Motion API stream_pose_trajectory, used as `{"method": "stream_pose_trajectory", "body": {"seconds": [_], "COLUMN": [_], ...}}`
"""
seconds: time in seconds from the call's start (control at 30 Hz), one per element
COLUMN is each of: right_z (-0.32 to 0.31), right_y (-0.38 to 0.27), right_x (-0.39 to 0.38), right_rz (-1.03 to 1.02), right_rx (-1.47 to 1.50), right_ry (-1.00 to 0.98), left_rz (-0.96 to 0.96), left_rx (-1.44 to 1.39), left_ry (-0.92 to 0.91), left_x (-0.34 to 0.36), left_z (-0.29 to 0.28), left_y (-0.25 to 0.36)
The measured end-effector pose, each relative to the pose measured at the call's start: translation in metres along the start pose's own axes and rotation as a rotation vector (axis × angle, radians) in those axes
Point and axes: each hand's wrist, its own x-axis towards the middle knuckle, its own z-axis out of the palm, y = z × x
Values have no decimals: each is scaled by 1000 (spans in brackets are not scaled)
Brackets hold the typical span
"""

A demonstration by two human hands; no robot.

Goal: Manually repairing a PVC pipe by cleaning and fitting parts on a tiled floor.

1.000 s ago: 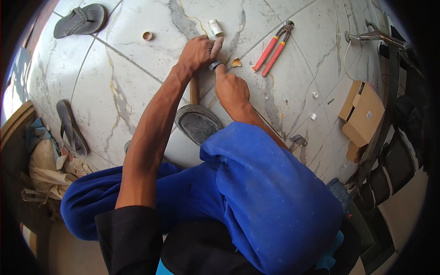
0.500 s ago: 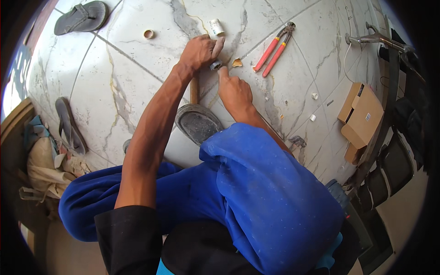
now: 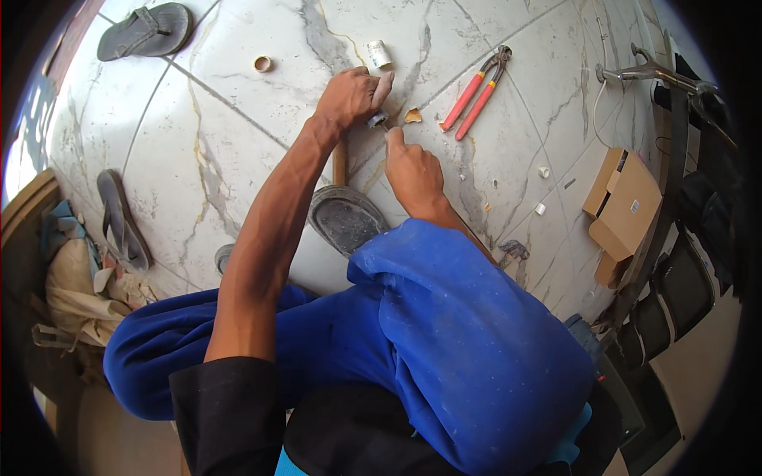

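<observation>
My left hand is closed around a small grey cylindrical piece, whose end sticks out below the thumb; the rest is hidden by the fingers. Just to the right, my right hand is closed in a pinch. A thin shaft runs from its fingertips toward the piece; its full shape is hidden. Below my left wrist, a wooden handle shows, with its far end covered. Pincers with red handles lie on the floor to the right, near a broken tan fragment.
A white cylinder and a small brown ring lie on the marble tiles. Dark sandals are at the left. A cardboard box and a metal-framed chair stand right. White bits are scattered nearby.
My right hand has drawn back slightly down and away from the grey piece, so a thin shaft now shows between them. My left hand stays closed on the piece.
</observation>
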Motion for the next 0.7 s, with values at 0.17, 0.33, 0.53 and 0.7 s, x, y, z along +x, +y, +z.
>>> {"method": "stream_pose_trajectory", "body": {"seconds": [0.17, 0.33, 0.53, 0.7], "right_z": [-1, -5, -5, -1], "right_y": [-6, -1, 2, 3], "right_x": [-5, 11, -6, -7], "right_rz": [22, -18, 13, -69], "right_rx": [-16, -48, -23, -1], "right_ry": [-48, 49, -27, 44], "left_rz": [77, -13, -7, -53], "left_rx": [1, -11, -110, -80], "left_ry": [46, -28, 33, 10], "left_x": [-8, 5, -2, -1], "left_z": [9, 5, -2, -3], "left_y": [-1, 3, 8, 1]}}
